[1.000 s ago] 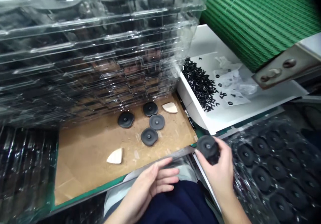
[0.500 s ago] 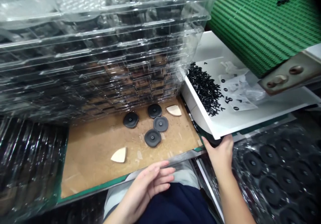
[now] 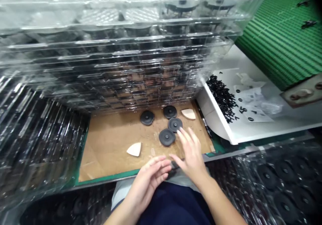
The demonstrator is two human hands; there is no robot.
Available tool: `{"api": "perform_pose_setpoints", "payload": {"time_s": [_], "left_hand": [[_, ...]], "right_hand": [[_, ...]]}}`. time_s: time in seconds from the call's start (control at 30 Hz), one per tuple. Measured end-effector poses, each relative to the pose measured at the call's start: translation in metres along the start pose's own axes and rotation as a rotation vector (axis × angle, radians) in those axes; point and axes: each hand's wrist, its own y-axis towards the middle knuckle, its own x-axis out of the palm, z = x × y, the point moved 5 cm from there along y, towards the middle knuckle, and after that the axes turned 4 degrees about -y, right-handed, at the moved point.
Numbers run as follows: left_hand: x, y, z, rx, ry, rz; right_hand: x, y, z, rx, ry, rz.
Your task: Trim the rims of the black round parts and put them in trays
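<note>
My right hand [image 3: 190,154] reaches over the front edge of the brown board [image 3: 108,141], fingers spread and nothing in them. Its fingertips are close to a grey-black round disc [image 3: 175,125]; whether they touch it I cannot tell. Beside that disc lie a second disc [image 3: 167,137], a third [image 3: 170,111] and another farther left [image 3: 147,118]. My left hand [image 3: 154,178] hovers at the board's front edge above my lap, palm turned inward, fingers extended and holding nothing. Two pale wedge-shaped pieces rest on the board, one on the left [image 3: 134,149] and one at the back right [image 3: 188,114].
Stacked clear plastic trays [image 3: 141,57] rise behind the board, with more trays [image 3: 47,131] at left. A white bin [image 3: 218,124] at right holds a heap of small black parts [image 3: 222,97]. Beyond is a green conveyor belt [image 3: 289,33]. Trays of discs [image 3: 284,184] stand lower right.
My right hand has left the bin's near corner and moved left over the board toward the discs. My left hand stays near the front edge. The whole view has shifted.
</note>
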Motion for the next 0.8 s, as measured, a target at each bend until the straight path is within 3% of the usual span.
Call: {"api": "perform_pose_setpoints", "payload": {"time_s": [0.13, 0.23, 0.3, 0.43, 0.63, 0.8], "left_hand": [[-0.024, -0.007, 0.015, 0.104, -0.071, 0.049], [-0.042, -0.014, 0.024, 0.162, -0.131, 0.067], [-0.043, -0.016, 0.025, 0.134, -0.161, -0.046], [-0.035, -0.019, 0.024, -0.015, -0.127, -0.403], [-0.063, -0.021, 0.024, -0.120, -0.144, -0.511], [-0.095, -0.030, 0.016, -0.093, -0.267, -0.517]], "right_hand": [[0.033, 0.044, -0.002, -0.168, 0.088, -0.223], [0.029, 0.051, -0.012, -0.235, 0.137, -0.305], [0.015, 0.045, -0.029, -0.277, 0.170, -0.342], [-0.010, 0.032, -0.079, -0.396, 0.406, -0.533], [-0.005, 0.041, -0.118, -0.447, 0.600, -0.806], [0.013, 0.045, -0.147, -0.518, 0.601, -1.070]]}}
